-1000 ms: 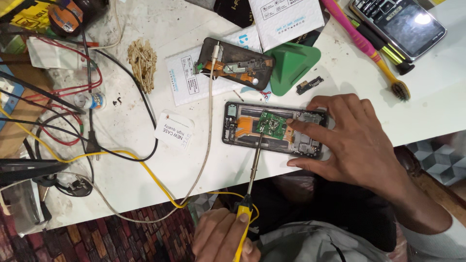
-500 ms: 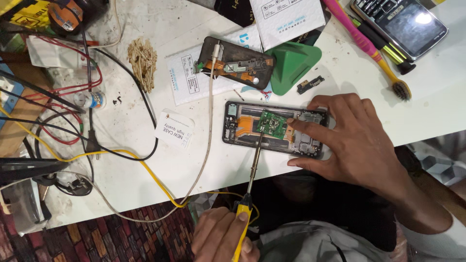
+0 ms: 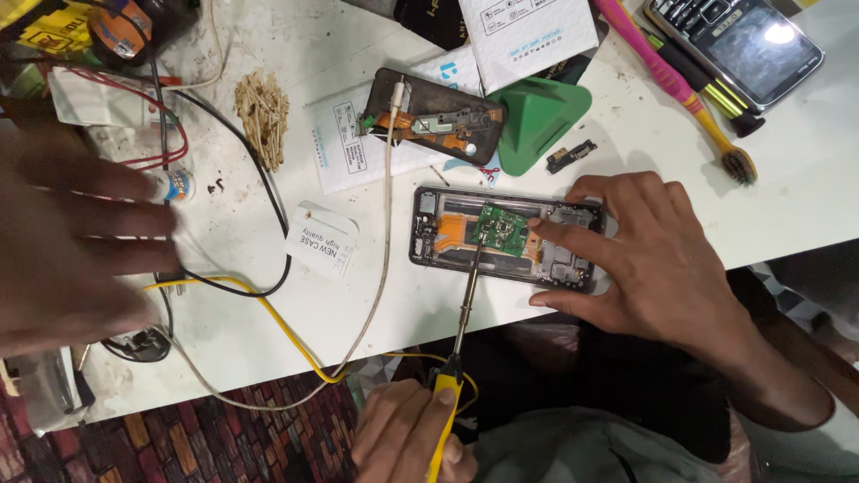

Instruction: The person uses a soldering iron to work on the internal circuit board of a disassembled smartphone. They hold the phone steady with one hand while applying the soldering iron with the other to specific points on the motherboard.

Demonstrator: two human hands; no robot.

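An opened smartphone point(image 3: 438, 234) lies flat near the white table's front edge, its orange flex and green circuit board point(image 3: 501, 228) exposed. My right hand point(image 3: 653, 259) presses down on the phone's right half, fingers spread over the frame and thumb at its lower edge. At the bottom of the view, below the table edge, my left hand point(image 3: 403, 434) grips the yellow handle of a soldering iron point(image 3: 461, 313). The metal shaft reaches up across the table edge, and its tip touches the green board.
A large blurred hand point(image 3: 72, 233) of someone else reaches in from the left over red and black wires. Behind the phone lie a second opened phone point(image 3: 438, 116), a green pick point(image 3: 537, 116), a toothbrush point(image 3: 689, 98), a keypad phone point(image 3: 743, 45), a white cable point(image 3: 386, 224) and a yellow wire point(image 3: 268, 309).
A blurred hand has come into view from the left edge. My own hands, the soldering iron and the phone stay as they were.
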